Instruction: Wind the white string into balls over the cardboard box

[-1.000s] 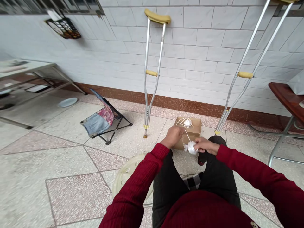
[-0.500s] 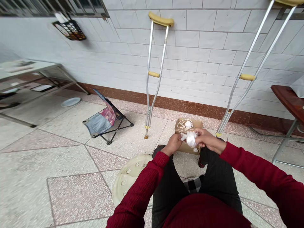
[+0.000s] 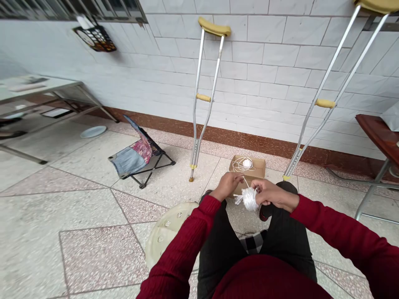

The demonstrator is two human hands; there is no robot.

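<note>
My right hand (image 3: 270,194) is closed on a small bundle of white cord (image 3: 249,199), its fingers at the bundle's right side. Loose white ends stick out at the bundle's left. A single strand runs from the bundle up to my left hand (image 3: 229,185), which pinches it between thumb and fingertips. Beyond my hands, a cardboard box (image 3: 260,166) lies on the floor with a ball of white cord (image 3: 247,163) and loose loops of thin cord in it.
Two crutches (image 3: 203,98) (image 3: 325,103) lean on the tiled wall. A folding chair (image 3: 132,160) stands at the left, and a pale round stool top (image 3: 166,228) is beside my left leg. Tables stand at the far left (image 3: 40,89) and right (image 3: 378,133).
My left hand has moved up and off the bundle's loose ends and now holds a strand pulled out from it. The bundle sits slightly lower in my right hand.
</note>
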